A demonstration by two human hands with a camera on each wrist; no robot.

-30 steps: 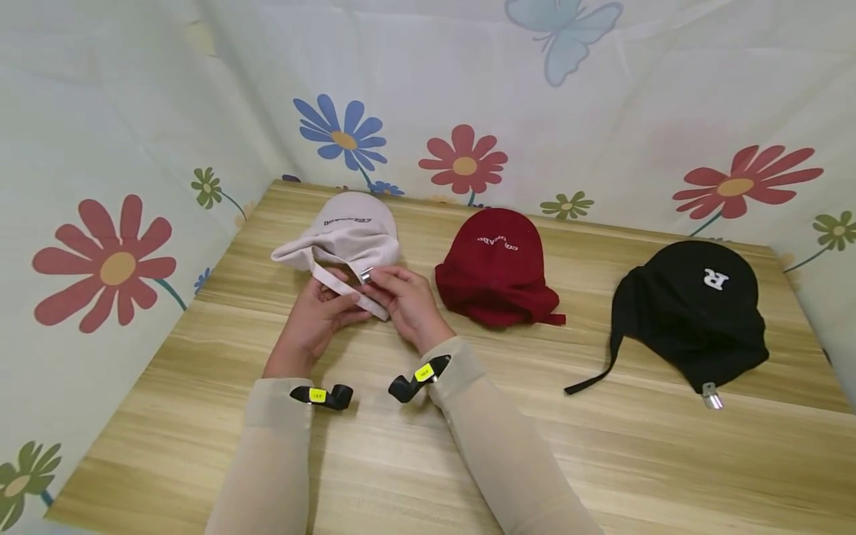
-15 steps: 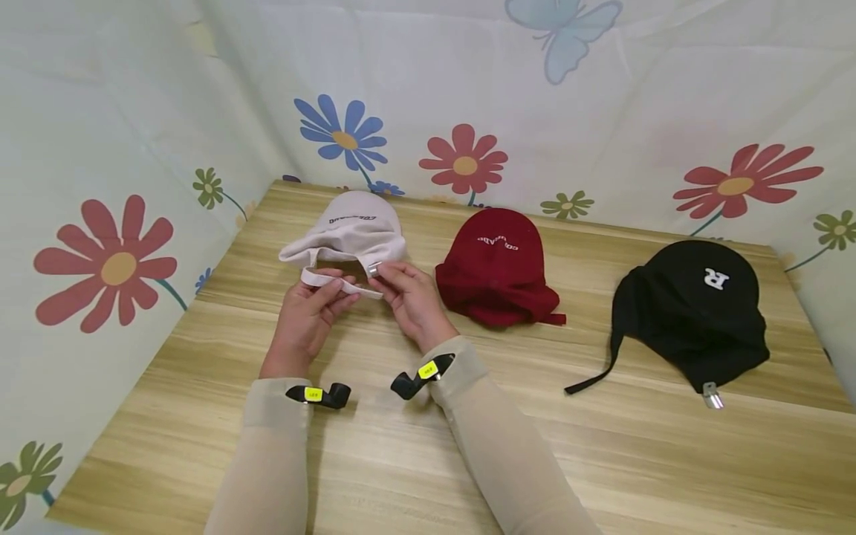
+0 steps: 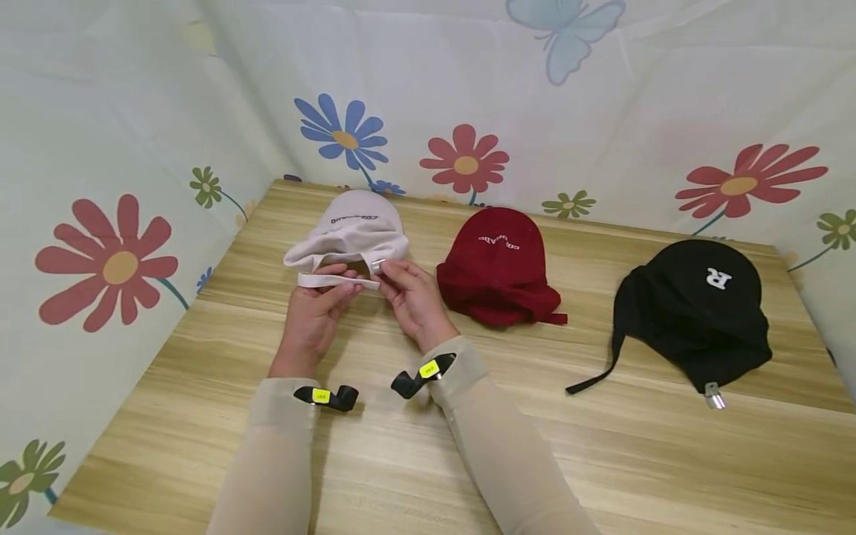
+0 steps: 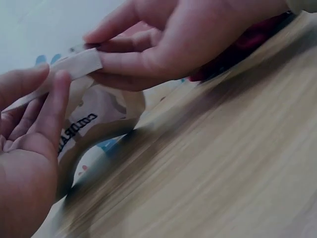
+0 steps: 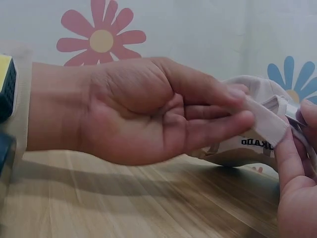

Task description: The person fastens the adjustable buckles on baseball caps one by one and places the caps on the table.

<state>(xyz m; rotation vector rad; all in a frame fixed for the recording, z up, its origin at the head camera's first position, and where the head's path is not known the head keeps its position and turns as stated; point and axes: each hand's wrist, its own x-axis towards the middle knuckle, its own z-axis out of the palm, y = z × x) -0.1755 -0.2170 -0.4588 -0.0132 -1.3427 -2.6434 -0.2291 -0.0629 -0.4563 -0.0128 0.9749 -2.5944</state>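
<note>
A pale pink cap (image 3: 361, 212) with dark lettering lies at the back left of the table, its rear opening towards me. My left hand (image 3: 310, 319) pinches the cap's loose back strap (image 3: 309, 280) between thumb and fingers. In the right wrist view the free strap end (image 5: 271, 123) sticks out past those fingertips. My right hand (image 3: 423, 306) pinches the small metal buckle (image 3: 377, 265) at the other side of the opening. The strap end lies close in front of that buckle and right at the right hand's fingers (image 4: 124, 63).
Just right of the hands rests a dark red cap (image 3: 498, 260). Farther right is a black cap (image 3: 695, 312) with a white letter, its strap hanging loose and its metal buckle (image 3: 714, 397) showing. Behind the wooden table (image 3: 468, 446) hangs a flowered cloth (image 3: 414, 59).
The strap has come up from slanting down to the right to lying nearly level, its end nearer the buckle. The pale cap and both hands have shifted slightly.
</note>
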